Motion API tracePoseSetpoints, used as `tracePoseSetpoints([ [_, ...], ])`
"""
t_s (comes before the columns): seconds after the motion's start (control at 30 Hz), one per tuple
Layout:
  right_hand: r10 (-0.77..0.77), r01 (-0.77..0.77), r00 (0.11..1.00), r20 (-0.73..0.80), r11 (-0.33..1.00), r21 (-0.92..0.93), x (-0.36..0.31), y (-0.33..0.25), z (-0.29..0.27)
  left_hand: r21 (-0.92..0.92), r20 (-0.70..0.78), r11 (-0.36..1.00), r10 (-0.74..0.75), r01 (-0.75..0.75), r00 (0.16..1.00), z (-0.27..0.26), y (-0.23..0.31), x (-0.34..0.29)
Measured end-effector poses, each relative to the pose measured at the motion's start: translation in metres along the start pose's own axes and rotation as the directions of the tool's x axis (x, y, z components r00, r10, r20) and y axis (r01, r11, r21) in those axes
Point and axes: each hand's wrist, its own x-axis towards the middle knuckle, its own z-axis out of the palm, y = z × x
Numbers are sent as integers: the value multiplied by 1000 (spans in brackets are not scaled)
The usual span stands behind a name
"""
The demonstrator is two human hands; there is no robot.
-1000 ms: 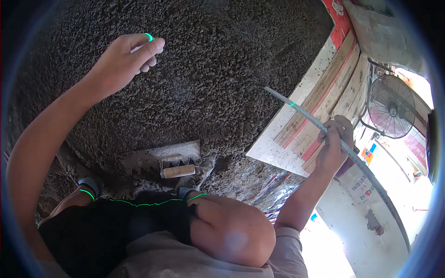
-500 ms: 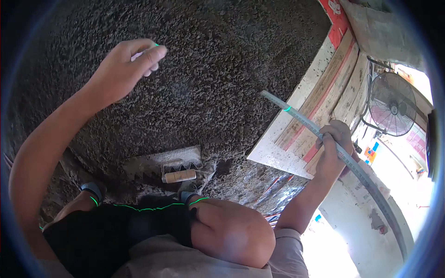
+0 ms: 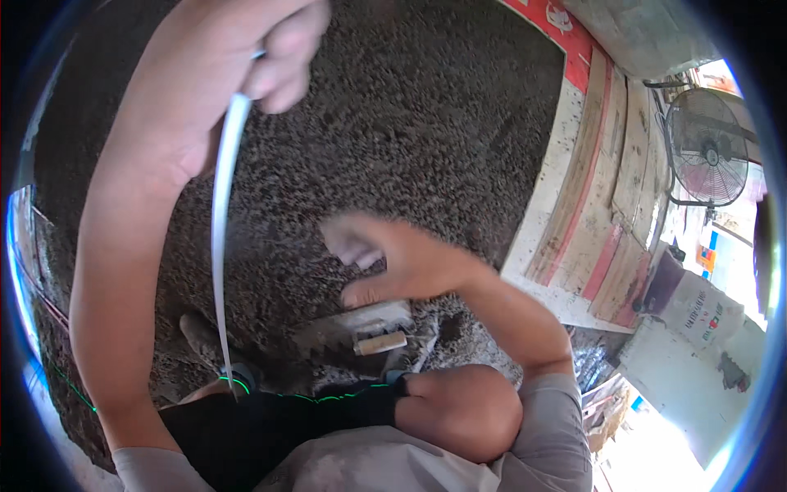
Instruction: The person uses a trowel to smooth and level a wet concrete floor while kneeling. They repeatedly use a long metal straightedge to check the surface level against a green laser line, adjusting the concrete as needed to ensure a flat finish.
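Observation:
My left hand (image 3: 283, 61) is raised at the upper left, blurred, with its fingers curled round the top of a long, thin silvery strip (image 3: 220, 221). The strip runs down past my forearm toward my knees, seen nearly edge-on. My right hand (image 3: 393, 254) is over the middle of the rough, dark mortar bed (image 3: 426, 123). It is smeared by motion, but thumb and fingers stand apart with nothing visible between them. Below it, a notched trowel (image 3: 328, 328) with a pale, round handle (image 3: 381, 343) lies on the mortar near my feet.
Pale boards (image 3: 566, 213) with red stripes border the mortar on the right. Beyond them stand a black fan (image 3: 709, 148) and a torn white carton (image 3: 689, 361). A thin green light line (image 3: 328, 398) crosses my shorts.
My right hand has moved left and no longer holds the marked, ruler-like strip. My left hand has risen closer to view, with a strip now in it. The view has shifted.

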Motion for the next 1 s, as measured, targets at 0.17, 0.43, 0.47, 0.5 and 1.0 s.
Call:
tracePoseSetpoints([
  [0.17, 474, -164, 804, 359, 757, -632, -69, 97, 118, 350, -366, 915, 329, -199, 871, -103, 18, -6],
  [0.43, 604, -379, 725, 331, 751, -540, -77, 32, 95, 257, -508, 888, 459, -381, 729, -137, 77, -52],
  [0.47, 538, -373, 808, 241, 783, -497, -96, 43, 84, 197, -497, 903, 428, -382, 755, -133, 78, -62],
  [0.5, 478, -435, 878, -1, 798, -417, -100, 19, 66, 161, -491, 913, 404, -376, 772, -135, 82, -77],
  [1.0, 560, -741, 294, -774, 645, 185, -37, 112, 195, 25, -293, 999, 37, -31, 955, -122, -43, -92],
])
